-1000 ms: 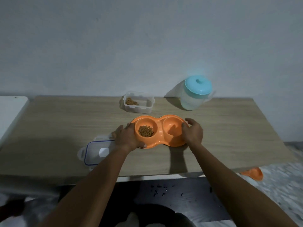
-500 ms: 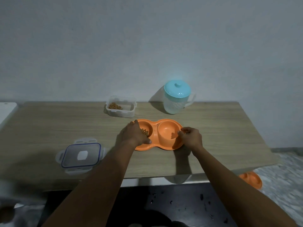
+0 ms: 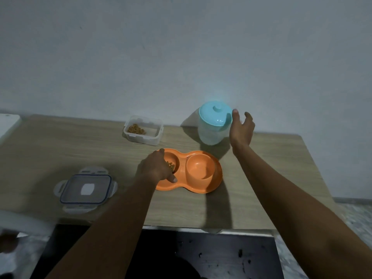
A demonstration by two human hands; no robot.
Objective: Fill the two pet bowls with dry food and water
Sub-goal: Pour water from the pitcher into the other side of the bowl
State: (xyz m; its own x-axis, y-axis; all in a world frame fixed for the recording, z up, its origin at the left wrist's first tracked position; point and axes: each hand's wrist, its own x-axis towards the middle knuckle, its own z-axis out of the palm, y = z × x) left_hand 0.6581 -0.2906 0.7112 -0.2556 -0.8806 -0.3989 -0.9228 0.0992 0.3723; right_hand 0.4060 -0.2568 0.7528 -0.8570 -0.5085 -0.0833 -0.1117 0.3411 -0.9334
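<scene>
Head view, change: right hand (image 3: 240, 129) has left the orange double bowl (image 3: 193, 171) and risen beside the water jug (image 3: 213, 125).
Right hand: open, fingers spread, holding nothing.
Left hand (image 3: 156, 168): palm down on the bowl's kibble-filled left rim; grip unclear.
Bowl: mid-table (image 3: 60, 150).

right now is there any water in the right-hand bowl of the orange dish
No, the right bowl of the orange double dish looks dry and bare, while the kibble sits in the left bowl under the left hand.
</scene>
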